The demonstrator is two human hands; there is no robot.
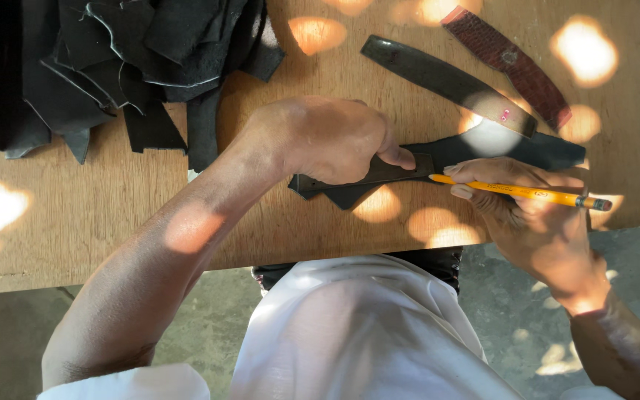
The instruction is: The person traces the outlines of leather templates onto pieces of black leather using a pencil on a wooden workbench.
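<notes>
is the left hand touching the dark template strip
Touching: the head view shows the left hand pressing its fingers flat onto the dark template strip, no gap visible.

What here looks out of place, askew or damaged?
Nothing stands out. The left hand presses a dark template flat on black leather; the right hand holds a yellow pencil at its edge. The scrap pile is ragged-edged, unspilled.

Dappled sunlight spots the wooden table [98, 215] and grey concrete floor [9, 341] below.
</notes>
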